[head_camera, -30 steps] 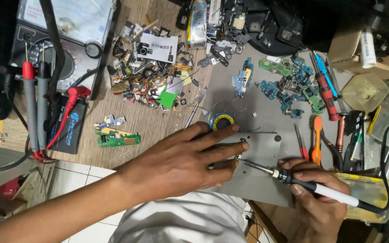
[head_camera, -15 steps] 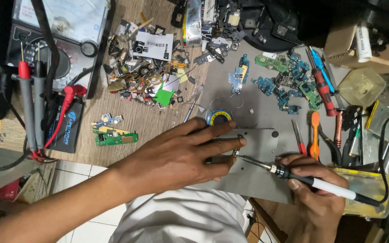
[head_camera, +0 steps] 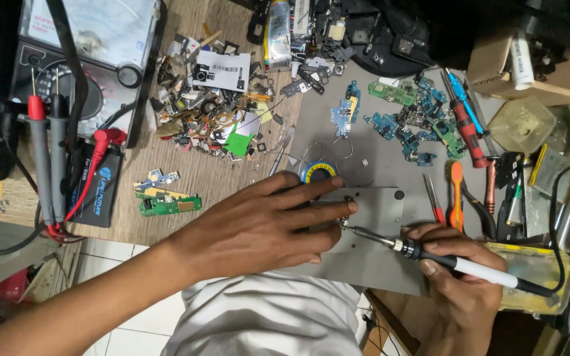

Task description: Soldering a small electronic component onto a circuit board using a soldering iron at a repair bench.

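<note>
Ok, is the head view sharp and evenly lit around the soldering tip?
Head view: sharp at the soldering iron tip and left hand, evenly lit on the grey plate; top right corner falls into dark shadow; mild glare on the multimeter face.

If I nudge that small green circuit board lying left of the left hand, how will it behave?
The green circuit board looks thin and flat, so it would probably slide on the wooden tabletop rather than roll or tip. It seems stiff and light. Its small mounted parts suggest it is fragile, so push gently at an edge.
</note>
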